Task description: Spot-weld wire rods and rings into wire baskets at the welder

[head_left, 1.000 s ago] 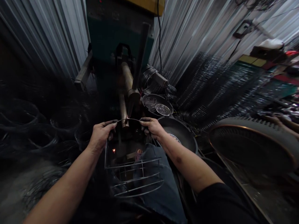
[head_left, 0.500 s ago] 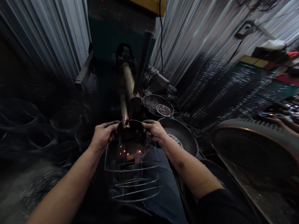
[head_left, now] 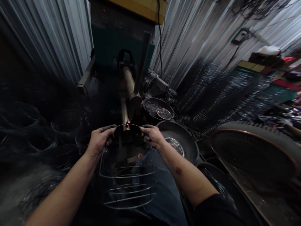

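A wire rack (head_left: pixel 130 187) with curved bars hangs below my hands, over my lap. My left hand (head_left: pixel 101 138) pinches the left side of its top wire between thumb and fingers. On the other side, my right hand (head_left: pixel 152 135) pinches the same curved wire. Between the hands the wire crosses the tip of a spot welder (head_left: pixel 129 80), where a small orange glow shows at the contact point. Darkness hides part of the rack's sides, and I cannot tell how its upright wires join the top.
Right of the welder stand dark round pans (head_left: pixel 188 138), one with a shiny metal dish (head_left: pixel 174 146). Behind lies a wire coil (head_left: pixel 149 83). A large round fan-like guard (head_left: pixel 254 150) is at the right. Wire rings (head_left: pixel 42 138) pile up at the left.
Both hands and the rack have shifted slightly left and down in view. The falling sparks below the wire are gone, and the glow at the welder tip is brighter.
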The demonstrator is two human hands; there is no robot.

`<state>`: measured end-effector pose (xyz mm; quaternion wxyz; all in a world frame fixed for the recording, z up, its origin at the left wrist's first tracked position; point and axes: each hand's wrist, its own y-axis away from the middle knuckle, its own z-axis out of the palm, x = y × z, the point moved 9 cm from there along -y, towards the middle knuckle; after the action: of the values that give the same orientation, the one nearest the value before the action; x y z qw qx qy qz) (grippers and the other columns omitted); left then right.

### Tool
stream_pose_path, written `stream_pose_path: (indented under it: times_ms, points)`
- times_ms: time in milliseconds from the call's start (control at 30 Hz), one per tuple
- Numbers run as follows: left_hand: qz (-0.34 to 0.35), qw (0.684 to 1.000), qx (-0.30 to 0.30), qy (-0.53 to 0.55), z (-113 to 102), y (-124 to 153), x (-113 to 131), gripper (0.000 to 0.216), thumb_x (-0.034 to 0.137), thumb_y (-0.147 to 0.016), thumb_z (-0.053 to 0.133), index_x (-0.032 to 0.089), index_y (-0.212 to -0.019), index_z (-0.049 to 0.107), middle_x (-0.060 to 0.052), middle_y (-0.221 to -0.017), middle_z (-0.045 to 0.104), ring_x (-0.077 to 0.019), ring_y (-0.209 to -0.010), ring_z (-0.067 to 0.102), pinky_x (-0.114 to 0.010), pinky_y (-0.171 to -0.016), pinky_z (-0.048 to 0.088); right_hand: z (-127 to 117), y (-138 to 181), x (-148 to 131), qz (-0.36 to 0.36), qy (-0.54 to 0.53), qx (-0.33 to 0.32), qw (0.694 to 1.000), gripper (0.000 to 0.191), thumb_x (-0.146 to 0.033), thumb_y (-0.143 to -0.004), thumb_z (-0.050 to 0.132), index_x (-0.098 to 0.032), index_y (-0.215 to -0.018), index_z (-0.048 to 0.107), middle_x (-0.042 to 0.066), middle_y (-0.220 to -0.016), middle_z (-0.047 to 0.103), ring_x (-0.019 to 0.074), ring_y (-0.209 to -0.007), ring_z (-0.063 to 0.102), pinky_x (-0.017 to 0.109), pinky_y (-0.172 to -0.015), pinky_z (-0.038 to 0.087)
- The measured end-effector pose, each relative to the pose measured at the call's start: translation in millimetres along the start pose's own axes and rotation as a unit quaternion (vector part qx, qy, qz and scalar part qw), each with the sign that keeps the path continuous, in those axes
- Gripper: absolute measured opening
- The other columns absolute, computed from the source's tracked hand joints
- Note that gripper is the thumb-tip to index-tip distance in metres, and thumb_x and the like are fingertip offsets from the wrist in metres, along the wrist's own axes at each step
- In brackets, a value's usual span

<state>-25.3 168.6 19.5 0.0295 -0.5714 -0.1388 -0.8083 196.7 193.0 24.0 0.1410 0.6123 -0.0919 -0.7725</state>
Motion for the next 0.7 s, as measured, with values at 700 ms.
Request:
stream_pose_path:
  times_ms: [700]
  points:
    - [-0.026,0.999,0.035,0.033,-11.0,-4.3,-7.9,0.042,0.032,-0.054,0.079,0.010,-0.089,0.069,0.001,-0.058,0.058,-0.0027,-0.035,0.037,-0.016,-0.032,0.021,4.1,-3.5,-3.4,-0.001,-0.020,-0.011,1.000,0.025,-0.020,-0.062,0.073,-0.016,-0.070,0.050,-0.004,-0.045,0.054,0.0023,-0.029,0.027,0.017,-0.031,0.020]
